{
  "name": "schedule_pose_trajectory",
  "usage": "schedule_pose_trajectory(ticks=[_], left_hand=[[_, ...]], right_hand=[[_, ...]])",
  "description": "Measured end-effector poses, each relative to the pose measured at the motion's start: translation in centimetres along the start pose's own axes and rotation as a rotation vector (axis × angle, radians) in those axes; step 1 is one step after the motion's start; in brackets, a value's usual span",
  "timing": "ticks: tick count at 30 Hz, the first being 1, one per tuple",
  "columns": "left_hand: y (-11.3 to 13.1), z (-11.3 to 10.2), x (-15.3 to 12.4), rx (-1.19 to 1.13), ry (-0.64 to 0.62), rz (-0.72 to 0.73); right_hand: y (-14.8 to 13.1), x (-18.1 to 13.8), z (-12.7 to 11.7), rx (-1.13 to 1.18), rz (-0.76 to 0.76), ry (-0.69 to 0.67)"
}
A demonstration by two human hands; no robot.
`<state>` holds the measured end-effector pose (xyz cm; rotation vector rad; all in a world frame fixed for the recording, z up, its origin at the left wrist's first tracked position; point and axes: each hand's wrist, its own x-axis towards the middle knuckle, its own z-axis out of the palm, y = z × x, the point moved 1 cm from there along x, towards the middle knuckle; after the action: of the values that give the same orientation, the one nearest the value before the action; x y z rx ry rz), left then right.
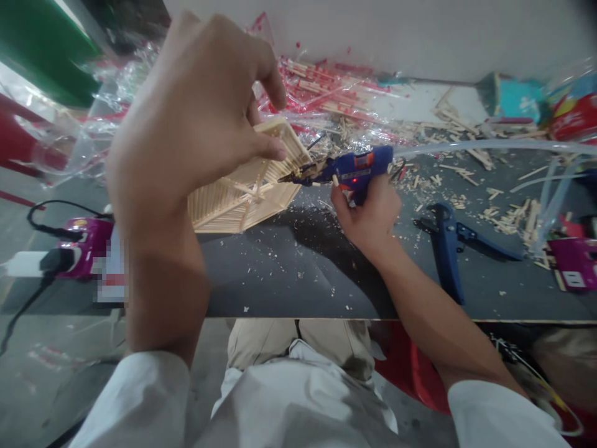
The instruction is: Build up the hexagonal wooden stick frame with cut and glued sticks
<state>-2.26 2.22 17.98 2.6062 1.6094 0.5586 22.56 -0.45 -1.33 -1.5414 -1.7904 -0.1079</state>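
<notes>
Dark grey tabletop (pixel 289 267), littered with pale wood chips, seen from above against a white wall. At centre, raised above the tabletop, is a stick-built wooden model (pixel 242 199) made of flat panels of small sticks joined at angles.

The left hand (pixel 196 124) grips the model from above and from its left. The thumb (pixel 273 149) presses on the model's upper panel, the index finger curls above that panel without touching it, and the remaining fingers are hidden behind the palm, so their contact cannot be told.

The right hand (pixel 368 218), to the right of the model, is clenched around the handle of a blue glue gun (pixel 357 169). The gun lies roughly level, with its nozzle meeting the model's right edge just below the left thumb. A clear glue stick trails from its rear, away from the model.

Further right of the model, blue cutters (pixel 445 249) lie flat on the tabletop among loose stick offcuts (pixel 508 218). Behind the model, bundled sticks in clear plastic wrap (pixel 326 93) lie along the wall. Left of the model sits a purple device (pixel 86 246) with a black cable.
</notes>
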Motion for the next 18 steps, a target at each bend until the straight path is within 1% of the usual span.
schedule_pose_trajectory(ticks=[2,4,9,11,15,18], left_hand=[[-0.1,0.1,0.0,0.016,-0.008,0.023],[0.0,0.1,0.0,0.054,-0.025,0.017],[1.5,-0.4,0.2,0.120,-0.102,-0.178],[2.1,-0.6,0.3,0.128,-0.129,-0.224],[2.4,-0.7,0.3,0.142,-0.157,-0.252],[1.9,-0.6,0.1,0.156,-0.138,-0.219]], right_hand=[[0.0,0.0,-0.1,-0.008,-0.022,-0.030],[-0.1,0.1,-0.2,-0.012,-0.045,-0.055],[-0.4,0.1,-0.3,-0.005,-0.081,-0.086],[-0.5,0.1,-0.5,-0.020,-0.079,-0.092],[-0.5,0.2,-1.2,-0.026,-0.051,-0.093],[-0.6,0.4,-1.7,-0.030,-0.011,-0.120]])
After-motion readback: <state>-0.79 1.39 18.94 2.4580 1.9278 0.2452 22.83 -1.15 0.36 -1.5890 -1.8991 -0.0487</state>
